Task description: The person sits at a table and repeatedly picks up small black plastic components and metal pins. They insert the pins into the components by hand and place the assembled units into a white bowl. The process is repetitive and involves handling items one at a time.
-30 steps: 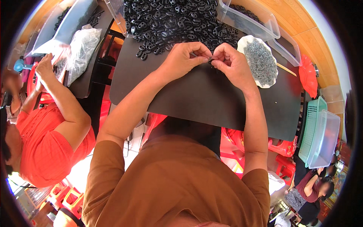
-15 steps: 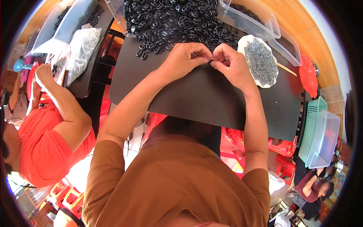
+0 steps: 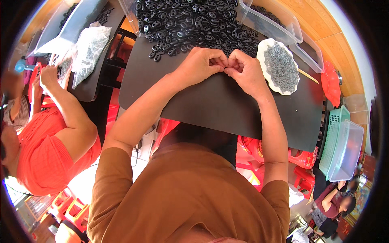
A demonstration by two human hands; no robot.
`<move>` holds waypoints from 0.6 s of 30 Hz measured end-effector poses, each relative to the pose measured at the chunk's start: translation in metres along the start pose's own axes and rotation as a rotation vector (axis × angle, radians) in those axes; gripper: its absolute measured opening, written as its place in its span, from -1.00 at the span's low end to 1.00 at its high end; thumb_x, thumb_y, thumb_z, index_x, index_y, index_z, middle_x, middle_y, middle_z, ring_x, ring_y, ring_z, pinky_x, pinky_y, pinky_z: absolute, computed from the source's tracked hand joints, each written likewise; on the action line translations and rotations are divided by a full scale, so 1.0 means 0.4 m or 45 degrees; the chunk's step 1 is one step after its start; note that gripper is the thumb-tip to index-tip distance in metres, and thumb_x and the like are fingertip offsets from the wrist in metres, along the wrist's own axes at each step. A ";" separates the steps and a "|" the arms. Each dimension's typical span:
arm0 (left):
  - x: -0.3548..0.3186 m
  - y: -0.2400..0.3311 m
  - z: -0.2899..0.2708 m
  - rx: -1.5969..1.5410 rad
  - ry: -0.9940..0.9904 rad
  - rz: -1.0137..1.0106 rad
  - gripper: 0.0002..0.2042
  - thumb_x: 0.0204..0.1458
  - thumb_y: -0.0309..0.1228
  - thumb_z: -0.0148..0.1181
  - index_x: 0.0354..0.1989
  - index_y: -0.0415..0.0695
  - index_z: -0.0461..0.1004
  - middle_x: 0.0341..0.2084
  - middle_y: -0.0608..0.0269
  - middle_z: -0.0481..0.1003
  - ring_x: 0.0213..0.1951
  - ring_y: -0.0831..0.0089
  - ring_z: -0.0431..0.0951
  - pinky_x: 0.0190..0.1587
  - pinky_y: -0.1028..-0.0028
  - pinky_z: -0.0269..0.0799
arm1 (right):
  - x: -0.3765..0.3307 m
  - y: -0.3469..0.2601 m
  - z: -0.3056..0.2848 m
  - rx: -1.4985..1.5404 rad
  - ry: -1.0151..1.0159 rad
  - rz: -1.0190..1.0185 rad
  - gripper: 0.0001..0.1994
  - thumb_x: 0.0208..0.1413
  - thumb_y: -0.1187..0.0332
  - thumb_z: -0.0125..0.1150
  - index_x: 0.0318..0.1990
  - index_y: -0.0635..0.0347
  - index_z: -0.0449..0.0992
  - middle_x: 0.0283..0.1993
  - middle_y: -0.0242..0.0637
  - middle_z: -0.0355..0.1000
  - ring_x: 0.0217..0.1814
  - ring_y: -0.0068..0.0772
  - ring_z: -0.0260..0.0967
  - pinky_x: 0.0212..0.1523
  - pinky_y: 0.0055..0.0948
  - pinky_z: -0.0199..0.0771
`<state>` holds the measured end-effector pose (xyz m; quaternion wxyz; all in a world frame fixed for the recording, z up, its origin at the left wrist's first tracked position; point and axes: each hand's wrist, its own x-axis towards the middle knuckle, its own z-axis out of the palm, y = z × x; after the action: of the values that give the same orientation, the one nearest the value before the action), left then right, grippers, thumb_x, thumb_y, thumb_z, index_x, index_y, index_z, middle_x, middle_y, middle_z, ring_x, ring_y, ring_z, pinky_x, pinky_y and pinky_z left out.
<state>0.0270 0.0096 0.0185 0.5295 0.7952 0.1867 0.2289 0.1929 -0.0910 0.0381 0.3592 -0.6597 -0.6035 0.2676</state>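
Both my hands meet above the dark table [image 3: 194, 103], just this side of a heap of small black oval plastic pieces with two holes each [image 3: 190, 26]. My left hand [image 3: 202, 62] is closed in a pinch, thumb against fingertips. Touching it, my right hand [image 3: 245, 71] pinches at the same spot. Between the fingertips a small black piece [image 3: 225, 69] barely shows; the fingers cover most of it. Right of my right hand stands a white scalloped dish [image 3: 286, 92] full of tiny grey metal pieces that look like springs [image 3: 281, 65].
Clear plastic bins [image 3: 271, 28] stand behind the heap. A thin wooden stick [image 3: 308, 76] and a red dish [image 3: 331, 83] lie at right, with a green basket [image 3: 333, 133] beyond the table edge. A co-worker in red [image 3: 60, 141] sits left, near a plastic bag [image 3: 91, 52].
The view has shifted slightly. My hands stay pinched together, and the black piece between them is more covered by the fingers than before.
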 end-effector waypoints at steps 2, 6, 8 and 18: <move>-0.002 -0.002 0.003 -0.014 0.020 0.009 -0.90 0.02 -0.58 0.26 -0.28 -0.23 0.58 -0.46 0.28 0.60 -0.36 0.61 0.58 -0.22 0.55 0.52 | -0.005 0.014 0.000 0.112 -0.008 0.015 -0.81 -0.05 0.60 0.31 -0.37 0.25 0.37 -0.51 -0.34 0.44 -0.40 -0.58 0.45 -0.32 -0.52 0.46; -0.017 0.009 0.002 -0.081 0.127 0.060 -0.86 0.02 -0.56 0.26 -0.22 -0.25 0.59 -0.38 0.27 0.62 -0.29 0.61 0.59 -0.17 0.56 0.51 | -0.013 -0.008 -0.026 0.343 -0.079 0.170 -0.87 0.01 0.61 0.26 -0.39 0.27 0.40 -0.40 -0.38 0.49 -0.38 -0.62 0.45 -0.30 -0.56 0.47; -0.030 0.018 -0.022 -0.073 0.241 0.124 -0.84 0.03 -0.56 0.27 -0.20 -0.24 0.59 -0.35 0.26 0.63 -0.27 0.62 0.59 -0.16 0.57 0.50 | -0.019 -0.002 -0.028 0.379 -0.088 0.137 -0.91 0.05 0.61 0.22 -0.28 0.27 0.50 -0.33 -0.38 0.51 -0.33 -0.62 0.46 -0.27 -0.58 0.49; -0.129 -0.016 -0.153 0.784 0.417 0.197 -0.91 0.02 -0.52 0.26 -0.29 -0.20 0.60 -0.40 0.16 0.57 -0.36 0.27 0.59 -0.26 0.42 0.49 | -0.024 0.023 0.016 0.458 -0.064 0.037 -0.80 0.10 0.60 0.19 -0.11 0.26 0.57 -0.29 -0.39 0.52 -0.30 -0.64 0.45 -0.23 -0.59 0.49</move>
<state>-0.0504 0.0306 0.0245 0.2094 0.8821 0.2685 0.3256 0.1923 -0.0998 0.0261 0.4522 -0.5865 -0.5450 0.3930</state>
